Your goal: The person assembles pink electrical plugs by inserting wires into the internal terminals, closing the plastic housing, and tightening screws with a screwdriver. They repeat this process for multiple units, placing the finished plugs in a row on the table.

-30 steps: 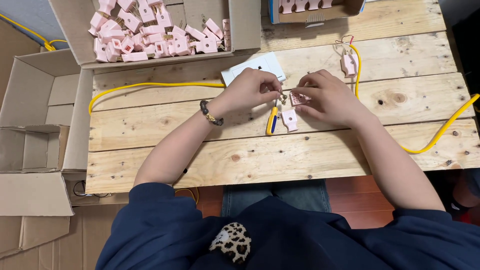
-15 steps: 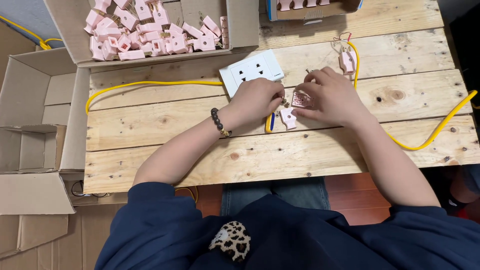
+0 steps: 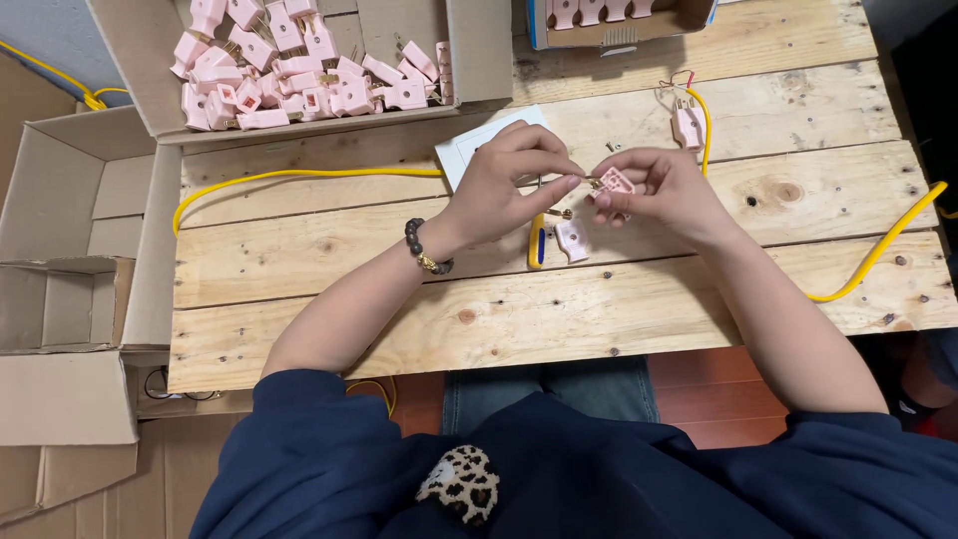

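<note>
Both hands have lifted the pink plug.

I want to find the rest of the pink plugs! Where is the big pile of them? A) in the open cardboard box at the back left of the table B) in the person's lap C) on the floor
A: the pink plugs lie heaped inside the open cardboard box at the back left of the wooden table.

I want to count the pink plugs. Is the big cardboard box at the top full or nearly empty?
Partly full. The cardboard box holds a loose heap of pink plugs on its left side, while bare cardboard shows on the right.
</note>
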